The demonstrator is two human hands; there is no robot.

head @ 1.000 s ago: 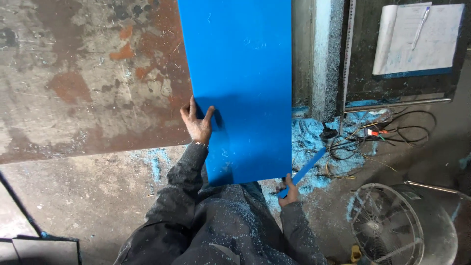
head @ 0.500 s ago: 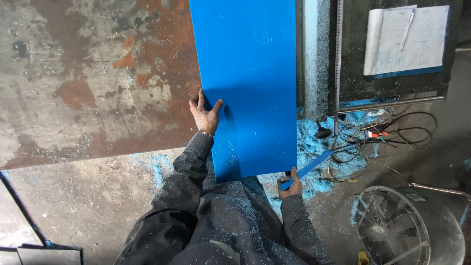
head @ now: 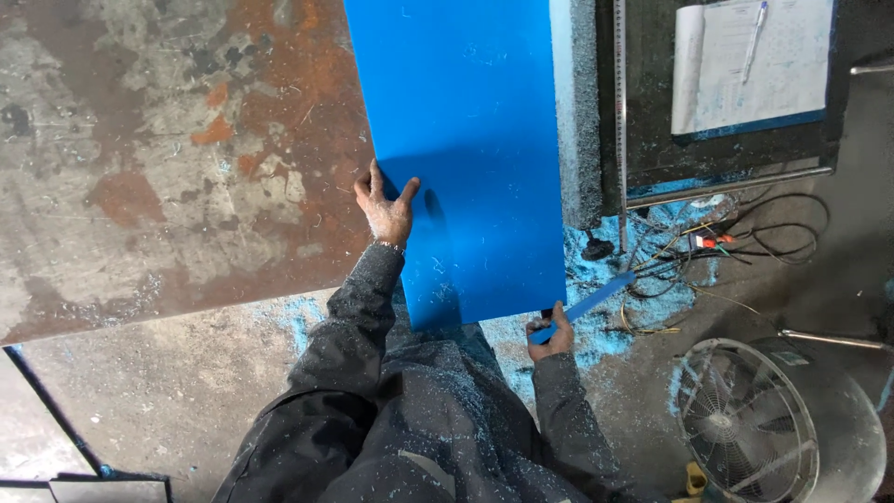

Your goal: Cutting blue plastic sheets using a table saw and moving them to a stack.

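A large blue plastic sheet (head: 466,140) lies lengthwise across a rusty metal table (head: 168,158), its near end hanging over the table edge toward me. My left hand (head: 385,207) grips the sheet's left edge, thumb on top of the blue surface. My right hand (head: 549,337) is below the sheet's near right corner, closed on a narrow blue strip (head: 587,303) that points up and to the right.
Blue shavings (head: 596,279) cover the floor by the table. A tangle of wires (head: 717,247) lies at right, a round fan (head: 745,419) at lower right. A clipboard with paper and a pen (head: 754,61) rests on a dark surface at upper right.
The blue sheet has slid farther onto the table, away from me, with my left hand moving along on its edge. My right hand keeps hold of the blue strip.
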